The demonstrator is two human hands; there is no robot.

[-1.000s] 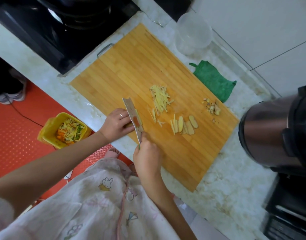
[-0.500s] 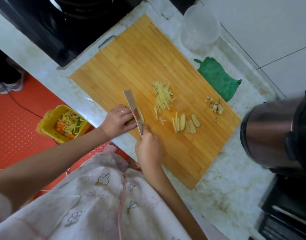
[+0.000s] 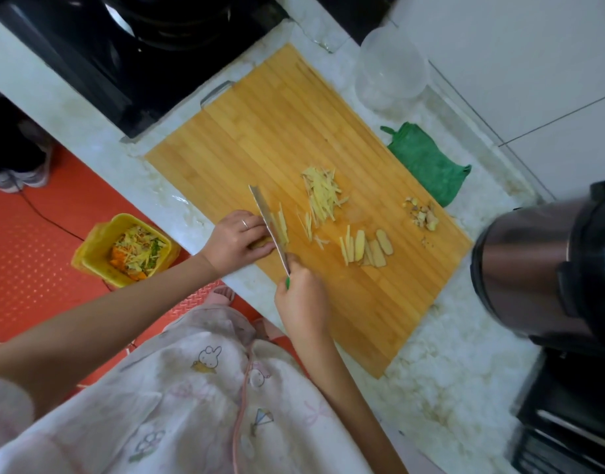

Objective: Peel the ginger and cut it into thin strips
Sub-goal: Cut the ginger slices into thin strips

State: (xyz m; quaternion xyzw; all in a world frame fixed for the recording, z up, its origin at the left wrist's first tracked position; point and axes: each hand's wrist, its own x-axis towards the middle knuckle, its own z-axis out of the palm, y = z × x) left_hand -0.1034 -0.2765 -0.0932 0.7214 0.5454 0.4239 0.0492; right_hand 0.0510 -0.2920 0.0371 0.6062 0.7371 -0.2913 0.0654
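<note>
The right grip (image 3: 301, 299) is curled round the green handle of a knife (image 3: 268, 224), whose blade stands edge-down on the cutting board (image 3: 260, 131). The left grip (image 3: 238, 239), fingers bent, holds a piece of ginger (image 3: 260, 243) against the blade's left side. A few cut strips (image 3: 283, 227) lie just right of the blade. Farther along the board are a pile of strips (image 3: 323, 196), some slices (image 3: 366, 248) and peel scraps (image 3: 422, 213).

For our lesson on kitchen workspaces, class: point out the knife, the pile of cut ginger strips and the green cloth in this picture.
knife (image 3: 267, 223): head view, middle of the blade.
pile of cut ginger strips (image 3: 323, 196): head view, centre of the heap.
green cloth (image 3: 427, 162): head view, middle of the fabric.
</note>
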